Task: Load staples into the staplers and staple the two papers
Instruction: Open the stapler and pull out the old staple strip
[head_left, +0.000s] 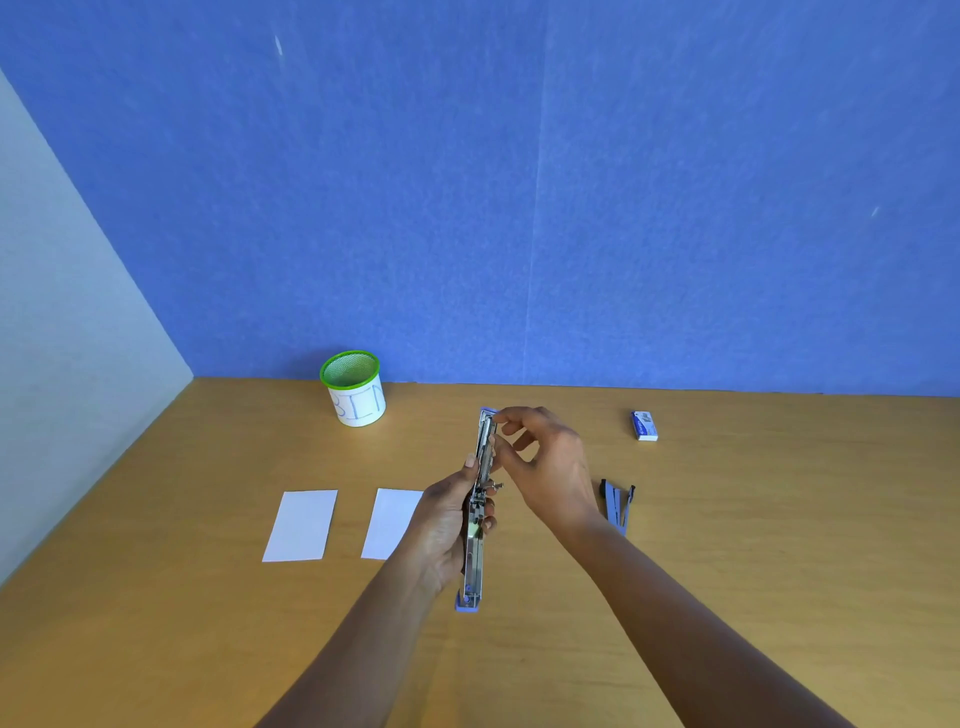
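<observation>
While the left hand (447, 525) grips the opened stapler (480, 499) mid-length, its long axis pointing straight away from the person, the right hand (545, 467), just right of it, pinches at the far end of its channel.

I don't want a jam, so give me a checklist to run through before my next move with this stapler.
1. Stapler swung open: ok.
2. Left hand grips its middle: ok.
3. Right hand pinches its far end: ok.
4. Staples seated inside it: cannot tell.
5. Left paper and right paper lie flat: ok.
6. Second stapler loaded: cannot tell.
</observation>
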